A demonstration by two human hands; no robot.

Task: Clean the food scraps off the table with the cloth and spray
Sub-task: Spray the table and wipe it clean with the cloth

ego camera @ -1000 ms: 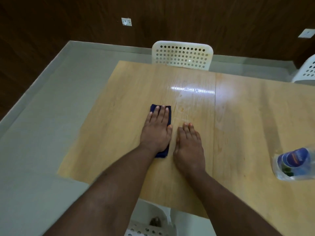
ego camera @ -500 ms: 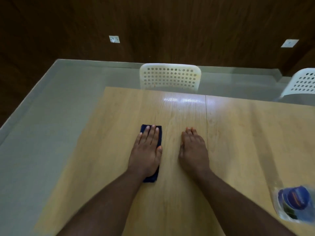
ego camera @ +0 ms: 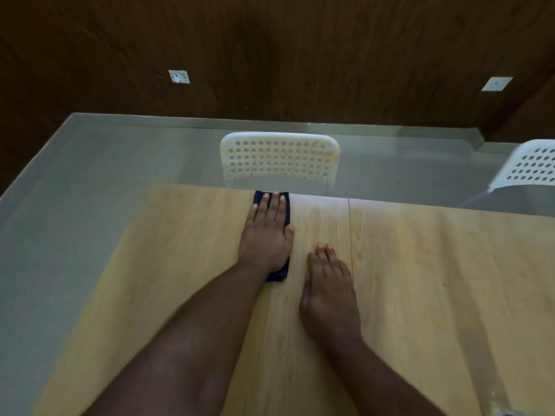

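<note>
A folded dark blue cloth (ego camera: pixel 286 205) lies flat on the light wooden table (ego camera: pixel 435 280), its far end at the table's far edge. My left hand (ego camera: pixel 267 232) presses on it with straight fingers and covers most of it. Just to the right and nearer to me, my right hand (ego camera: pixel 329 289) rests palm down on the bare wood, fingers straight. No food scraps stand out on the wood. The spray bottle is out of view, apart from a faint sliver at the bottom right corner.
A white perforated chair (ego camera: pixel 279 159) stands right behind the table's far edge, in line with the cloth. A second white chair (ego camera: pixel 531 166) is at the far right. Grey floor (ego camera: pixel 75 220) lies to the left, with a dark wood wall beyond.
My left hand has pushed the cloth away from me, up to the table's far edge. The right hand stayed flat on the wood. The bottle has dropped out of the frame.
</note>
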